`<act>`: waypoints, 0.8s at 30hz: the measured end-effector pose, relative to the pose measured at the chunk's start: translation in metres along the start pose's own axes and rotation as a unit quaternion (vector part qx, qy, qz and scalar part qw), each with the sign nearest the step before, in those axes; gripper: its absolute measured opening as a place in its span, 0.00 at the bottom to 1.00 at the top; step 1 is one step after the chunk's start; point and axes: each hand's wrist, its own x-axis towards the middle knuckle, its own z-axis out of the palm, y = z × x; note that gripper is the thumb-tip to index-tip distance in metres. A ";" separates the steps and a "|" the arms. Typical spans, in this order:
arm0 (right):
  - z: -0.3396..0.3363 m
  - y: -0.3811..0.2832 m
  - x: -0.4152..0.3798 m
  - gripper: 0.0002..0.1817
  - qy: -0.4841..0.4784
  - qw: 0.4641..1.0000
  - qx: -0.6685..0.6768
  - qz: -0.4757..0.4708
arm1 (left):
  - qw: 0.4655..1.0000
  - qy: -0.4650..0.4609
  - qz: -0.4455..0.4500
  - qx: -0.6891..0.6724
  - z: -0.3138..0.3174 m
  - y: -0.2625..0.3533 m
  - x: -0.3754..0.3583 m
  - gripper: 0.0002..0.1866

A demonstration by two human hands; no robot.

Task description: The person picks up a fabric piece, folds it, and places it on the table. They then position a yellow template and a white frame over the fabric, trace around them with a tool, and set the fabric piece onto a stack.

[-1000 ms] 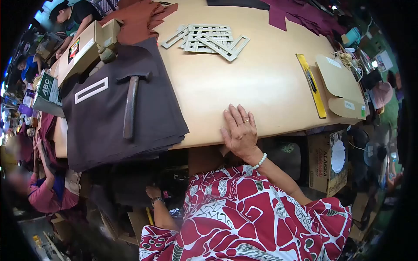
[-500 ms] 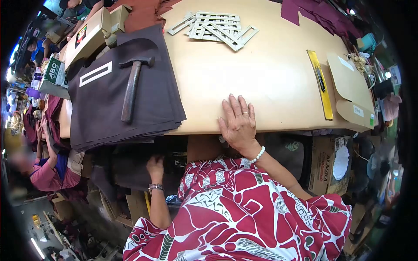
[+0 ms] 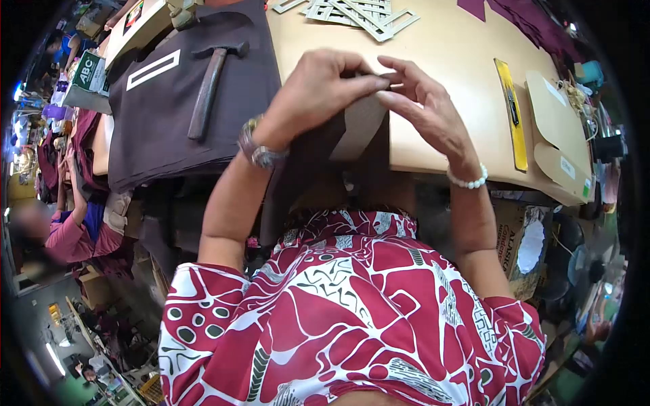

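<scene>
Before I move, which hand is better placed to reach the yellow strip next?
Right, probably: the right hand is nearer the yellow strip, with bare tabletop between. The left hand is farther, near the dark sheet.

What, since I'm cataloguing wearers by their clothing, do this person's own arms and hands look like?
Both hands are ungloved. The short, loose sleeves are deep red, patterned with white lines and dark, white-rimmed ovals. The left wrist wears a watch-like band with a metallic look; the right has a bracelet of round white beads.
</scene>
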 end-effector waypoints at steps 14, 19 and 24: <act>-0.095 0.007 0.092 0.08 -0.102 0.939 -0.323 0.066 | 0.949 -0.241 0.022 0.205 -0.071 -0.005 0.129 0.10; -0.152 0.048 0.161 0.16 0.035 0.903 -0.426 0.050 | 0.885 -0.228 -0.136 0.382 -0.104 -0.049 0.173 0.11; -0.208 0.049 0.222 0.22 0.203 0.843 -0.495 0.059 | 0.912 -0.031 -0.063 0.405 -0.147 -0.058 0.227 0.15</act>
